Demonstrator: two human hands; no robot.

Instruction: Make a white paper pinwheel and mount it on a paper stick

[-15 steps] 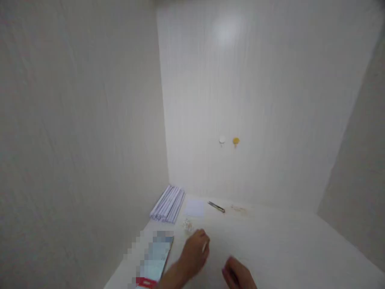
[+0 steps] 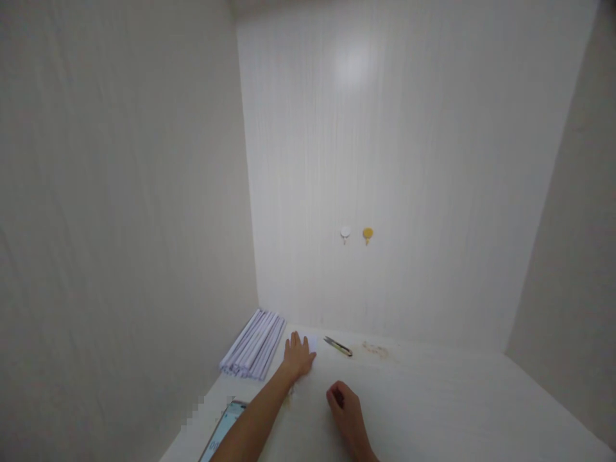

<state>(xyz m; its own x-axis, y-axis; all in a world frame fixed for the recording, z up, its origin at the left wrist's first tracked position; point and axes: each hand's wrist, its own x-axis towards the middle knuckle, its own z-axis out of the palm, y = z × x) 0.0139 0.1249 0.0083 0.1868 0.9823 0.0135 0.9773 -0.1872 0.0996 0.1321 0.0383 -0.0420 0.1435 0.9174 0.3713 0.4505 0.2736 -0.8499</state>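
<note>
My left hand [image 2: 298,356] lies with fingers spread over a white sheet of paper [image 2: 310,340], covering most of it. Its fingertips point toward the back wall. My right hand [image 2: 344,401] is closer to me over the white tabletop, its fingers curled and pressed together; whatever they may hold is hidden. Just right of the paper rest small thread snips [image 2: 338,346] with pointed blades. A stack of rolled white paper sticks [image 2: 254,345] lies left of my left hand.
A phone [image 2: 224,428] lies at the front left, partly behind my left forearm. Small brownish bits [image 2: 375,350] are scattered right of the snips. A white hook [image 2: 345,234] and a yellow hook [image 2: 367,235] are fixed to the back wall [image 2: 409,160]. Side walls enclose the table [image 2: 433,404].
My left hand has reached forward and opened out onto the paper. My right hand has moved slightly forward and left, fingers still curled. The camera view has shifted a little.
</note>
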